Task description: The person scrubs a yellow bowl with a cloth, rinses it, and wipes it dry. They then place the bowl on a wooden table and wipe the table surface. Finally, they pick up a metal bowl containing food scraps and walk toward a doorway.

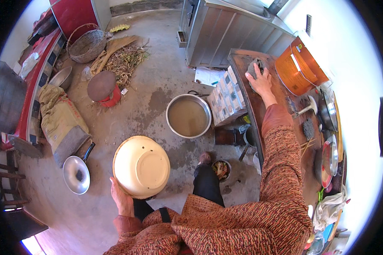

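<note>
My left hand point(121, 198) grips the rim of a cream enamel basin point(141, 168) at its lower left. The basin is tipped so that its underside and foot ring show; its inside is hidden. On the far end of the dark wooden table point(276, 111), my right hand point(261, 81) presses down on a crumpled dark grey-green cloth point(256, 65), fingers bent over it. An orange bucket point(301, 63) with a wire handle stands just right of that hand. On the floor ahead, a metal basin point(189, 115) holds murky brown water.
A ladle point(307, 107), a scrubber point(308, 128) and metal bowls point(329, 159) lie along the table's wall side. A wok point(76, 175), a sack point(61, 117), a red stool point(107, 90) and a wicker basket point(86, 46) occupy the left floor. A small scrap pot point(222, 170) sits beside my foot.
</note>
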Demonstrator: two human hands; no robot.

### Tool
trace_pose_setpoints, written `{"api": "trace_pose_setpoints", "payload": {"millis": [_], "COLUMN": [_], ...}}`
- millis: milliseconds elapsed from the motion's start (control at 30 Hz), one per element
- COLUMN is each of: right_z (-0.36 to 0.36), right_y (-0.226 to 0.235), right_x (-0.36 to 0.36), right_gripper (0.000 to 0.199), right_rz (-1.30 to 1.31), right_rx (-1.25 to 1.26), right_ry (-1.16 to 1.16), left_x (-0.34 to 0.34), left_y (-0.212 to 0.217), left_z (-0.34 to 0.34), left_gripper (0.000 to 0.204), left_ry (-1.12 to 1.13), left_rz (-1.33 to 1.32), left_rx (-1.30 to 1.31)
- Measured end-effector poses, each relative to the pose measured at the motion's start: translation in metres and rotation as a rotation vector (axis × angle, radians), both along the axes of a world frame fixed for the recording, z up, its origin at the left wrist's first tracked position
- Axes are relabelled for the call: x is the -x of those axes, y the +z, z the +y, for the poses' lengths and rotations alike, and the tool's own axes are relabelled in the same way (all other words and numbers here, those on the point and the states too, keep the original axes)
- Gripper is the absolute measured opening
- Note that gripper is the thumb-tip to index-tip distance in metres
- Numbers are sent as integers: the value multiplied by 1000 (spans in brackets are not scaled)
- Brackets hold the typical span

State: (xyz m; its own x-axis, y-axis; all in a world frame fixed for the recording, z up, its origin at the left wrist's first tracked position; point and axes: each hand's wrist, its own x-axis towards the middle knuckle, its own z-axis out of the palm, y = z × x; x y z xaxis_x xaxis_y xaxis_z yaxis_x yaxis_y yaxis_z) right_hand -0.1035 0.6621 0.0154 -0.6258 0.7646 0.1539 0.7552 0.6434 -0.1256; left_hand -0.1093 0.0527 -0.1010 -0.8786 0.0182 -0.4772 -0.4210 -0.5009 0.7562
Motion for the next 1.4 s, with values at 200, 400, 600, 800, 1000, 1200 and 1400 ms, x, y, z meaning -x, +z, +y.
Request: {"api": "trace_pose_setpoints", "payload": {"millis": [200,400,600,800,1000,1200,1400], "right_z": [29,39,71,44,-73,-117,-188], "right_y": [-33,-13,-4,-20,-23,-21,-42], "right_x": [65,66,-12,-79,-78,-109,-109], "right_gripper": [31,38,35,37,25,34,34], "right_rz": [276,76,-74,-111,-52,146,251], "right_rx": [-117,-243,-131,-188,-450,-476,10], "right_ry": [601,422,51,-158,-83,519,713], "left_x": [6,10,9,2,-13,-33,-56], "left_y": [-19,8,4,25,42,74,102], "left_z": [9,19,2,-4,-15,-30,-46], "left_gripper": [47,47,47,47,45,45,44], "left_ry": [-6,-9,19,73,79,46,76], "left_rz": [-34,-16,18,48,84,173,208], "left_rx": [5,100,25,-49,-182,-300,-272]}}
